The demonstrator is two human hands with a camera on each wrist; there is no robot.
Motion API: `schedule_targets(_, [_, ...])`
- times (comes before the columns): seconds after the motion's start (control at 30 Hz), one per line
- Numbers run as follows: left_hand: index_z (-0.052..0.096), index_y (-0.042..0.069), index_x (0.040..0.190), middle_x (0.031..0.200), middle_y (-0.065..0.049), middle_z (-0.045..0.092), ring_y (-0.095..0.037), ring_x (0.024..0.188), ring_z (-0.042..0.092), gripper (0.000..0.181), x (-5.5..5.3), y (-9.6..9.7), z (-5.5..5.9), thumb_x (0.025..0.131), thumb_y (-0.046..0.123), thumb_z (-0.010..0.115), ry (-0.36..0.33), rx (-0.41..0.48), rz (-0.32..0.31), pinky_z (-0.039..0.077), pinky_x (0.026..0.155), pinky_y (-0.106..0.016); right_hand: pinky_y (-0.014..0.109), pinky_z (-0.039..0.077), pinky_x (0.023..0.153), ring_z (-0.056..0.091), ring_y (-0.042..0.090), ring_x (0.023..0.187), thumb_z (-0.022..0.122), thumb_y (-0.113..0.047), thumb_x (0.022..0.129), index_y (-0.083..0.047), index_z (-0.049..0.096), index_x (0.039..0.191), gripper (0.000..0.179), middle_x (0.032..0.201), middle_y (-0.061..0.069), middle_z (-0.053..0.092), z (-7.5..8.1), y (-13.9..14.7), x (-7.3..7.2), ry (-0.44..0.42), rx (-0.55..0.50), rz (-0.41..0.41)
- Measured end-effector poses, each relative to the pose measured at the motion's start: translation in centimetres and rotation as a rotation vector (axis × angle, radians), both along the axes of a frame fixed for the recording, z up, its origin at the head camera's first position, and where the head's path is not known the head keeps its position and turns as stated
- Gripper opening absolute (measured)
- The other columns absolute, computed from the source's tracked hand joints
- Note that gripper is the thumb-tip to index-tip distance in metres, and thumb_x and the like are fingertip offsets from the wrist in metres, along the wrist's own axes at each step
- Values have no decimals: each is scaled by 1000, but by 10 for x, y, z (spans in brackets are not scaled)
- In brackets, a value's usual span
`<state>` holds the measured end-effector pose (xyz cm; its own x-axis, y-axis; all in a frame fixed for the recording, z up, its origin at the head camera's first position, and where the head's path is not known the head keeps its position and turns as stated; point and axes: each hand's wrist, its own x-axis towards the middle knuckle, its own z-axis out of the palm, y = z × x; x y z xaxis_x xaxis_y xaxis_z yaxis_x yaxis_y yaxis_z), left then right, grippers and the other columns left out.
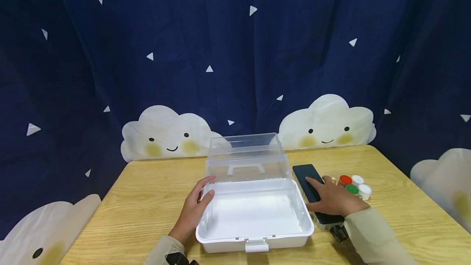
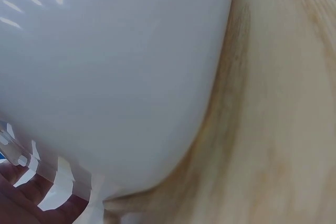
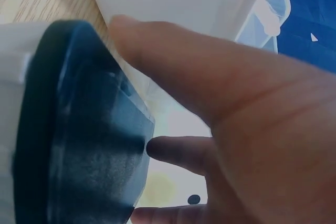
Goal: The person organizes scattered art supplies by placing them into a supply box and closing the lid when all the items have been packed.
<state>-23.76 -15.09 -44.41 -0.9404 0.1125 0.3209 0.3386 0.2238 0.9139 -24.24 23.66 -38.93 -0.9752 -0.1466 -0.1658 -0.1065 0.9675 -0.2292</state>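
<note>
We log the white box [image 1: 254, 217], clear lid [image 1: 247, 150] raised, at six o'clock in head view; dark-lidded case [image 1: 312, 193] beside it at three. Left hand [image 1: 194, 207], curled, grips the box at nine; right hand [image 1: 334, 198], spread wide over the case, holds nothing.

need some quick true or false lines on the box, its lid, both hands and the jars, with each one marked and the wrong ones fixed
1. The clear plastic lid of the white rectangular plastic box stands raised. True.
2. The left hand is at the box's right side. False: the left hand is at its left side.
3. The right hand is at the long pale case with a dark blue top. True.
4. The small round jar with a red lid lies inside the box. False: it is on the light wooden table, to the right of the case.
5. Two of the small round jars have white lids. True.
</note>
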Motion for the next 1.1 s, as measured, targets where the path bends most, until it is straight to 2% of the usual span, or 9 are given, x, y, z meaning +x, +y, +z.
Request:
schedule_targets(0.23, [52, 22, 135, 145, -1, 46, -22, 141, 28, 37, 1, 1, 1, 98, 26, 56, 2, 3, -7, 16, 114, -53, 63, 50, 68, 62, 42, 83, 73, -72, 63, -11, 38, 147, 110, 133, 42, 34, 1, 2, 4, -27, 25, -6])
schedule_targets(0.43, [53, 21, 135, 144, -3, 47, -25, 141, 30, 37, -1, 1, 0, 98, 25, 56, 23, -12, -5, 17, 113, -55, 63, 50, 69, 61, 38, 82, 76, -74, 56, -15, 34, 150, 118, 133, 40, 35, 4, 1, 6, -86, 40, -10])
schedule_targets(0.6, [52, 25, 134, 144, 0, 47, -22, 140, 30, 37, -2, 1, 0, 98, 26, 57, -1, -8, 1, 18, 113, -53, 65, 48, 69, 60, 42, 87, 79, -71, 53, -16, 31, 151, 122, 135, 41, 32, 5, 1, 7, -122, 36, -18])
schedule_targets(0.83, [52, 25, 135, 144, 0, 47, -23, 141, 30, 37, -1, 0, 0, 98, 27, 57, -2, -9, -2, 18, 113, -55, 60, 49, 66, 58, 46, 92, 83, -65, 52, -19, 26, 153, 126, 140, 43, 25, 3, 1, 8, -148, 7, -20])
schedule_targets(1.0, [52, 25, 135, 144, 0, 46, -23, 141, 30, 37, -1, 0, 0, 98, 27, 57, -3, -10, 0, 18, 113, -55, 63, 49, 67, 56, 51, 96, 84, -64, 52, -17, 23, 154, 128, 140, 44, 23, 4, -1, 9, -155, 10, -12])
schedule_targets(1.1, [52, 25, 135, 144, 0, 47, -23, 140, 30, 37, -1, 0, 0, 98, 27, 57, -4, -10, 2, 19, 113, -54, 64, 49, 68, 57, 49, 95, 85, -63, 51, -17, 23, 154, 129, 140, 44, 23, 4, -3, 10, -157, 7, -16])
